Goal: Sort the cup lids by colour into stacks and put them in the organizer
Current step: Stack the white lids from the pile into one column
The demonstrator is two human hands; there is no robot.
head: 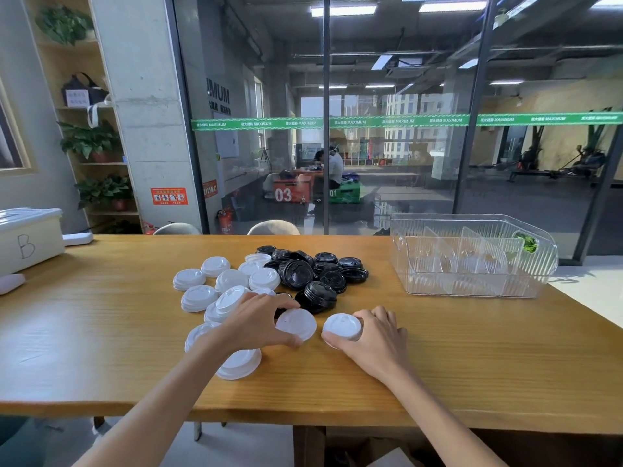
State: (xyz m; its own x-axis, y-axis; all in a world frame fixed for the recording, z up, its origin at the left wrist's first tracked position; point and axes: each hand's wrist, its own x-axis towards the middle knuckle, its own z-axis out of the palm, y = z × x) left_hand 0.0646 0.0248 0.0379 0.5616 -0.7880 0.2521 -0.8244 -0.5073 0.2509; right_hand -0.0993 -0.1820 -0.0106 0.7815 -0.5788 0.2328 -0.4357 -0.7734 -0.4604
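A heap of cup lids lies mid-table: several white lids (215, 284) on the left side, several black lids (317, 274) on the right side. My left hand (256, 320) pinches one white lid (296, 323) between thumb and fingers at the heap's near edge. My right hand (374, 335) grips a small stack of white lids (342, 326) just right of it, low over the table. More white lids (239, 364) lie under my left wrist. The clear plastic organizer (472, 288) with upright dividers stands at the far right of the table, nothing in it.
The wooden table (101, 332) has a white box marked B (27, 241) at its far left. Two chair backs (273, 227) show behind the far edge, in front of a glass wall. A lighter surface (593, 298) adjoins the table on the right.
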